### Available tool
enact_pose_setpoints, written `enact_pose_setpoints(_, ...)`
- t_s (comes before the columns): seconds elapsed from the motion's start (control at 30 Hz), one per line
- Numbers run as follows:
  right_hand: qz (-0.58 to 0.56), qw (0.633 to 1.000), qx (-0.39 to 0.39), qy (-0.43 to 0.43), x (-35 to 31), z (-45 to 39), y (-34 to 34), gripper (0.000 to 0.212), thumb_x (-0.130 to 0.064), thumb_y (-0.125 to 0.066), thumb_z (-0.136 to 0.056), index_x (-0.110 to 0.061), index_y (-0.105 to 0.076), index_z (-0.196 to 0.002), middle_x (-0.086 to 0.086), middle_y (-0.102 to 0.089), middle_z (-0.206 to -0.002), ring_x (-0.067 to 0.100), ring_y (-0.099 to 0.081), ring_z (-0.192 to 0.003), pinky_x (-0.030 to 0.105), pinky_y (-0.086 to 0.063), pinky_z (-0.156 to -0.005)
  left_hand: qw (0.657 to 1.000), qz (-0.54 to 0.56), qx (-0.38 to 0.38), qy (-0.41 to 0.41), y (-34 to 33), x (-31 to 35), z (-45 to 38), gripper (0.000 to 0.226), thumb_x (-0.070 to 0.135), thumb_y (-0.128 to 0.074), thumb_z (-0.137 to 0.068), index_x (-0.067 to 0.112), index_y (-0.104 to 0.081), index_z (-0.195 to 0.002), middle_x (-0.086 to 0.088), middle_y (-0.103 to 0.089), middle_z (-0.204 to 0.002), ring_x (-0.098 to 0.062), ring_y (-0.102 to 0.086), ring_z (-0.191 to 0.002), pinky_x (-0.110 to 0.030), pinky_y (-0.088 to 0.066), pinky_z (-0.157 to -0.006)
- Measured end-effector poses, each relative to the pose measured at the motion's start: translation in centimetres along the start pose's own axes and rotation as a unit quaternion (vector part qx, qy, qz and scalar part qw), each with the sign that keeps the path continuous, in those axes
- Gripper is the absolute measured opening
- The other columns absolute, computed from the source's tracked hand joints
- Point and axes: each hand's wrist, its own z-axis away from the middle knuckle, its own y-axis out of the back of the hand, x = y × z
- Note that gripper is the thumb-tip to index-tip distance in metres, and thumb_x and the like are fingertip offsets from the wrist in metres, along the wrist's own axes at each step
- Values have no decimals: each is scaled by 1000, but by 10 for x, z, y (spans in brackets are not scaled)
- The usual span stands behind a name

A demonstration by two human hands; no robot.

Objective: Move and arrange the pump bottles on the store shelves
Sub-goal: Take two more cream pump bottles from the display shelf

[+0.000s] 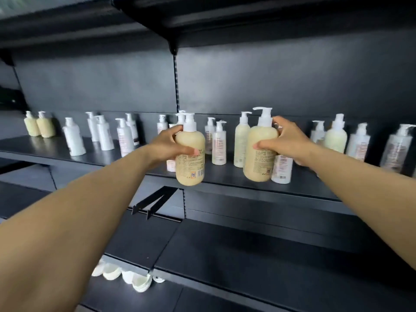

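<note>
Head view: at frame centre the left hand (167, 144) has its fingers wrapped round a cream pump bottle (190, 157), held at the front edge of the dark shelf (90, 154). Centre right, the right hand (284, 140) grips a taller cream bottle (261, 152) whose base seems seated. Best to set each down upright, labels outward, clear of the neighbouring white bottles (218, 145).

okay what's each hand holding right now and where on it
Left hand grips a cream-yellow pump bottle round its upper body. Right hand grips a taller cream-yellow pump bottle at its shoulder and upper body.
</note>
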Motion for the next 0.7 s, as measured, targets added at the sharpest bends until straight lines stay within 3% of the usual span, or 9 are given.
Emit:
enact_pose_setpoints(0.07,-9,1000,-23,12,-22,-13,-38,56,-21,-84,-65,-30,-50,-108,-9,-61,-97,14,-62,-86,21,-51,-58,1000,4,11,9,36,-17,3,58,11,-81,-67,25,-55,-117,0,-66,-107,-18,-63,-99,-30,-54,-73)
enact_pose_setpoints(0.1,-14,999,-32,19,-32,-20,-57,58,-21,-84,-67,-31,-46,-110,-11,-59,-96,12,-60,-85,19,-50,-58,1000,3,19,12,53,-26,3,57,9,-80,-69,24,-55,-118,-1,-65,-107,-18,-62,-98,-29,-53,-72)
enact_pose_setpoints(0.2,-18,998,-53,38,-58,-46,-116,69,-25,-86,-63,-29,-48,-120,-6,-57,-115,15,-59,-100,34,-54,-85,999,-3,45,19,102,-50,4,58,8,-79,-71,20,-54,-122,1,-64,-102,-14,-61,-93,-23,-49,-64)
enact_pose_setpoints(0.23,-16,997,-60,43,-67,-54,-135,70,-26,-86,-62,-28,-49,-121,-4,-56,-119,17,-60,-102,38,-53,-88,998,-4,53,23,118,-59,2,56,8,-78,-72,20,-54,-121,1,-64,-100,-12,-61,-90,-22,-49,-63)
enact_pose_setpoints(0.37,-16,994,-85,68,-95,-90,-207,57,-26,-85,-61,-27,-53,-108,-5,-61,-109,18,-62,-97,40,-54,-87,996,-12,82,36,180,-95,-9,54,10,-80,-70,21,-55,-117,1,-65,-99,-15,-62,-93,-27,-50,-66)
enact_pose_setpoints(0.5,-25,990,-106,86,-120,-130,-278,57,-24,-85,-60,-29,-53,-107,-4,-62,-107,18,-63,-97,40,-54,-87,993,-7,109,48,240,-132,-28,55,9,-80,-70,23,-56,-117,-2,-66,-106,-18,-63,-99,-36,-54,-85)
enact_pose_setpoints(0.6,-30,989,-114,92,-137,-158,-329,58,-25,-85,-60,-27,-54,-109,-8,-60,-108,16,-61,-96,38,-54,-84,992,-12,116,54,284,-158,-43,48,8,-80,-70,25,-58,-109,2,-66,-98,-15,-64,-93,-33,-54,-80)
enact_pose_setpoints(0.7,-46,987,-119,98,-155,-181,-378,51,-23,-85,-63,-26,-54,-104,-15,-57,-96,8,-58,-83,28,-51,-66,989,-13,134,58,331,-184,-57,52,10,-81,-69,22,-58,-114,-2,-67,-101,-18,-65,-96,-35,-54,-82)
